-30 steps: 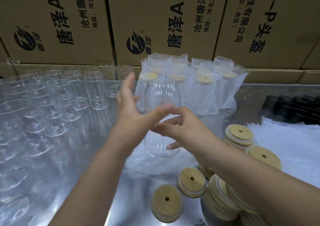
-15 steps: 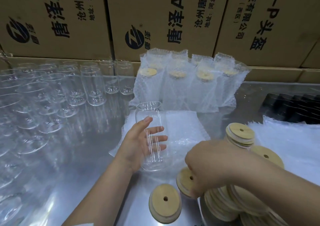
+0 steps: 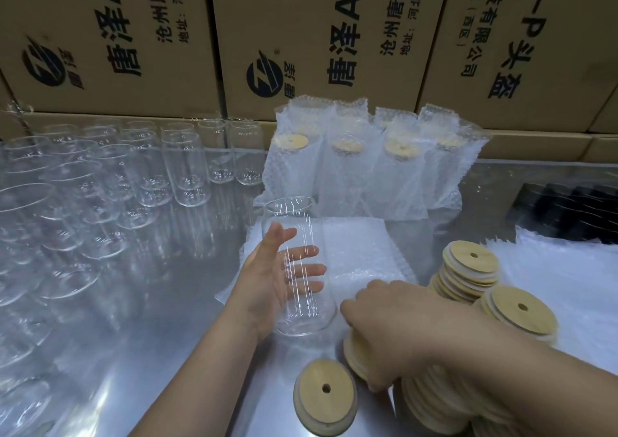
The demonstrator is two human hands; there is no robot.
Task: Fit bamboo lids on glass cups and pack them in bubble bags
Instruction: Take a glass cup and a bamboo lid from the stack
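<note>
I see the left hand (image 3: 264, 282) wrapped around a glass cup (image 3: 291, 209). The thumb is up along its near side, and the fingers, gently curved and spread, show through the glass from behind. The cup stands upright with its open mouth on top. Its base is at the near edge of a flat pile of bubble bags (image 3: 361, 249) on the metal table (image 3: 174, 336).

The right hand (image 3: 394, 316) is just beside the cup, palm down, with its fingers curled over a tilted bamboo lid (image 3: 356, 353) and the thumb against the lid's edge. It looks like a grip, though the fingertips are hidden under the hand.

A loose lid (image 3: 326, 393) lies flat nearby, its centre hole facing up. Stacks of lids (image 3: 468, 269) sit to the right. At the back, wrapped cups (image 3: 398, 169) stand in a row in front of cardboard boxes (image 3: 317, 35), and empty glasses (image 3: 187, 175) crowd the left side of the table.
</note>
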